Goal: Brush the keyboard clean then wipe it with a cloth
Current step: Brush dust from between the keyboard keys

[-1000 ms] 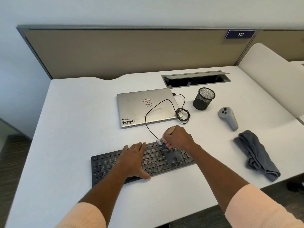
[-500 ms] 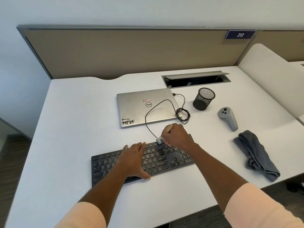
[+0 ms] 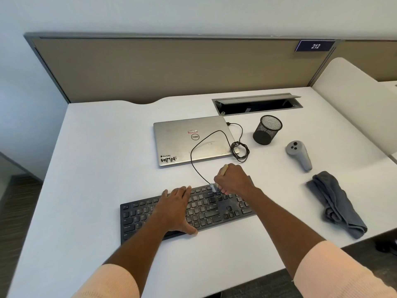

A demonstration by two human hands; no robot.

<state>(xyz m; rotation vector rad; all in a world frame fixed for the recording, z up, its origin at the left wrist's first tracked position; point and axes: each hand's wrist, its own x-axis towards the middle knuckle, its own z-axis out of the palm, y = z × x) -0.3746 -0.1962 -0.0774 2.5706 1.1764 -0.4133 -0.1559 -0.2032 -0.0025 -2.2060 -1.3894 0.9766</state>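
A dusty black keyboard (image 3: 137, 216) lies near the front of the white desk (image 3: 96, 168). My left hand (image 3: 174, 208) rests flat on its middle keys, fingers spread, holding nothing. My right hand (image 3: 233, 179) is closed around a small brush (image 3: 223, 169) with a pale wooden handle; its metal ferrule and bristles touch the keyboard's top row, right of centre. A folded grey cloth (image 3: 335, 203) lies on the desk to the right, apart from both hands.
A closed silver laptop (image 3: 182, 143) sits behind the keyboard, with the black keyboard cable (image 3: 239, 149) looped over it. A black mesh pen cup (image 3: 267, 130), a grey handheld controller (image 3: 299, 154) and an open cable hatch (image 3: 257, 104) are at the back right.
My right hand with the brush has shifted slightly away from me along the keyboard's top edge. My left hand has stayed in place on the keys.
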